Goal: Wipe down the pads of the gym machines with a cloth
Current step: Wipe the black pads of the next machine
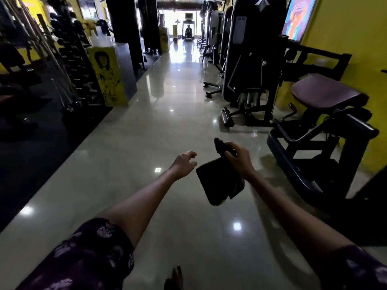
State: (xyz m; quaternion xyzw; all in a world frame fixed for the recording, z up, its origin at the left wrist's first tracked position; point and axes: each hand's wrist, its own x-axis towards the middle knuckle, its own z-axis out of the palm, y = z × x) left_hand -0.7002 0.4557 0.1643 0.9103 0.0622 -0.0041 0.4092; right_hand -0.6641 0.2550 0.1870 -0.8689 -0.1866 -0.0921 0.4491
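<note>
Cloth (219,183) held in right grip (238,159), left grip (185,162) loose and empty; I'd spread it flat before wiping maroon pad (326,91).

Aisle floor (167,126) runs straight ahead, weight racks (69,59) along the left, machines (251,49) lined up on the right. Nearest right is a padded bench (326,93) against the wall (356,34), just beyond the cloth (219,183).

A yellow painted pillar (109,76) stands beside dumbbell racks (71,59).
</note>
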